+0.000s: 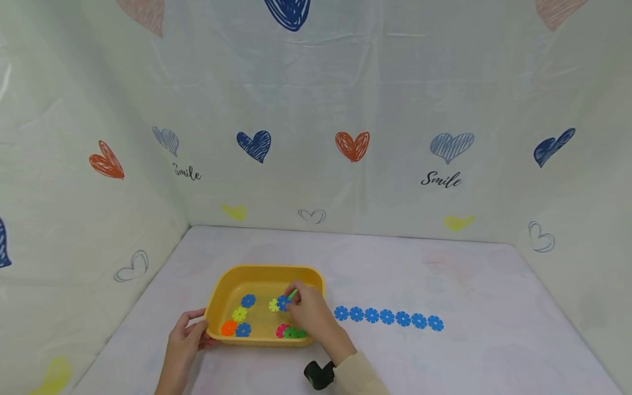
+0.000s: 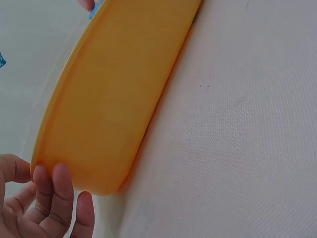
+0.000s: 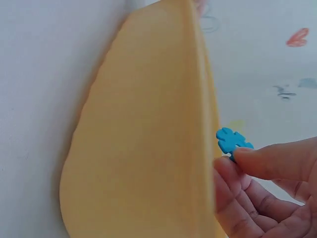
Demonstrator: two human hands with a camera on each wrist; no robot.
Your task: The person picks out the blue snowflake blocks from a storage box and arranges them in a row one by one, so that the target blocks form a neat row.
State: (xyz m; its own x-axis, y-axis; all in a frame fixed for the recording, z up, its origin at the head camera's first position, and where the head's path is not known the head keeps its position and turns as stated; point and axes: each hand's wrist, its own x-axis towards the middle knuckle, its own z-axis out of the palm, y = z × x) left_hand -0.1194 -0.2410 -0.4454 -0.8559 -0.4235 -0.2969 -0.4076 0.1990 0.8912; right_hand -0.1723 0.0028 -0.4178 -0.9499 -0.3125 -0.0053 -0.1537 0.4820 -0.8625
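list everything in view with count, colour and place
tray: 1, yellow, on the table
table: 1, whitish, under the tray
row of flower discs: 7, blue, right of the tray
mixed flower discs: at least 8, blue, yellow, orange, pink, green, in the tray
held flower disc: 1, blue, in right hand
sheeting: count unclear, whitish, printed hearts and "Smile", around the table
unidentified object: 1, black, by the sleeve
sleeve: 1, cream, right forearm
left hand: 1, bare, at the tray's left end
right hand: 1, bare, over the tray
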